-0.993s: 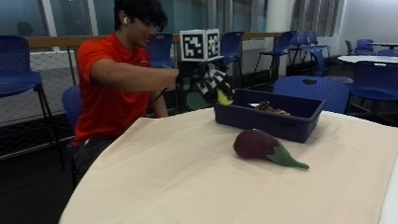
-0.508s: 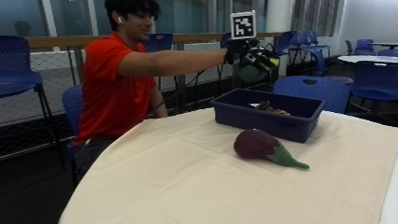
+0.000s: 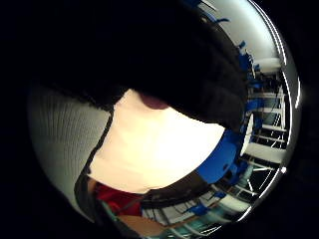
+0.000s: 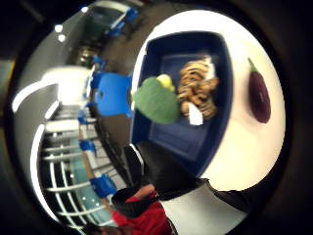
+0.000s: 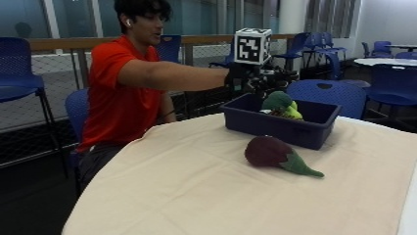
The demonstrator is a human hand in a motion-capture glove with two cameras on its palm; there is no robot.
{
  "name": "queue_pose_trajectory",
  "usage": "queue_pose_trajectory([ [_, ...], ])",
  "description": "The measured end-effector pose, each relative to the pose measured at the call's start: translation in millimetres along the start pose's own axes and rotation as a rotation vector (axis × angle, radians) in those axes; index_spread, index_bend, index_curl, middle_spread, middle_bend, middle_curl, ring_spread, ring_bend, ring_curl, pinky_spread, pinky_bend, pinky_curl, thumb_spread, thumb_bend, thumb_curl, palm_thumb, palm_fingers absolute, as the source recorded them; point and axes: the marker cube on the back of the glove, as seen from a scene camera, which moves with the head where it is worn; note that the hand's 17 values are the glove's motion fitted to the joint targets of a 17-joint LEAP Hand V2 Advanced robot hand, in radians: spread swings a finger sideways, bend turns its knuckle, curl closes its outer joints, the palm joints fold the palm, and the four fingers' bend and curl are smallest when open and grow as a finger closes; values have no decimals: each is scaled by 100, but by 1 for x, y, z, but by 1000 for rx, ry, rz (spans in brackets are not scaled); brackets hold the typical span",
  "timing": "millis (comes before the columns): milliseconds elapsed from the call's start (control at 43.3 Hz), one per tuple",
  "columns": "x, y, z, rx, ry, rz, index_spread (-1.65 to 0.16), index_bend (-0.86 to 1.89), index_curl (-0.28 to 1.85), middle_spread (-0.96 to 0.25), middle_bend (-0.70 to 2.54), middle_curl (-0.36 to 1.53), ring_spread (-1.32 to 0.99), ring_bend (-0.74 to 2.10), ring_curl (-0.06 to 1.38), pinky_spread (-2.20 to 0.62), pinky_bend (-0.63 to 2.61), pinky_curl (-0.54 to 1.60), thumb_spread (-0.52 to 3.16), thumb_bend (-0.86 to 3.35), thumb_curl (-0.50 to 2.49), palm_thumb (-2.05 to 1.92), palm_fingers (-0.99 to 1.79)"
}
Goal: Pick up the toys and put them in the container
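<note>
Table (image 5: 196,196): blue container (image 5: 280,128) sits near its far edge, with a striped toy (image 4: 198,90) inside. Eggplant toy (image 5: 277,154) lies mid-table, just beside the container, not yet collected. Green toy (image 5: 280,102) is above the container, under my right hand (image 5: 257,81); cannot tell whether my grip has released it. Best to let go low over the middle, clear of the walls.

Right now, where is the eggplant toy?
In the outside view the eggplant toy lies on the tablecloth, just in front of the blue container and outside it, apart from the gloved right hand.
</note>
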Motion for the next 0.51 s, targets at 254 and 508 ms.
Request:
queue_pose_trajectory([
  [254, 91, -21, 28, -37, -5, 150, -39, 13, 35, -3, 9, 16, 9, 14, 20, 13, 129, 40, 93, -9, 35, -10, -31],
  [508, 116, -54, 82, -112, -9, 197, -35, 1, 25, -4, 13, 17, 9, 28, 23, 13, 130, 39, 98, -6, 30, -6, -19],
])
